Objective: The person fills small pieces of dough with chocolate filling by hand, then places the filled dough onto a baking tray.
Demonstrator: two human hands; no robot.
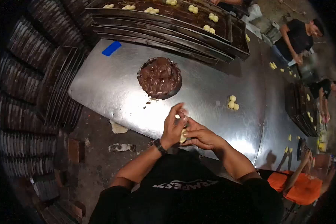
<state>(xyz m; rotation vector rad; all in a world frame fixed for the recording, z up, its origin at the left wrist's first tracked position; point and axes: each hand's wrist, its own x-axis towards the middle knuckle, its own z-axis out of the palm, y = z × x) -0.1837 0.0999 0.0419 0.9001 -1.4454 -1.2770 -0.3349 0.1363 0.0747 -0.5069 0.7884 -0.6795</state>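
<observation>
My left hand [173, 128] and my right hand [199, 137] are close together over the table's front edge. Between them is a piece of pale dough [183, 136], with the fingers of my right hand pressed round it. A small pale bit shows at the fingertips of my left hand, which are blurred. Beyond my hands, a round container of chocolate filling [159, 77] rests on the metal table [205, 89]. A cluster of three dough balls [233, 103] lies to its right.
Stacked dark trays [168, 28] with dough balls stand at the back. A blue piece [111, 48] lies at the back left. More trays [301, 108] are at the right. A person in black [296, 37] and one in orange [296, 186] are along the right side.
</observation>
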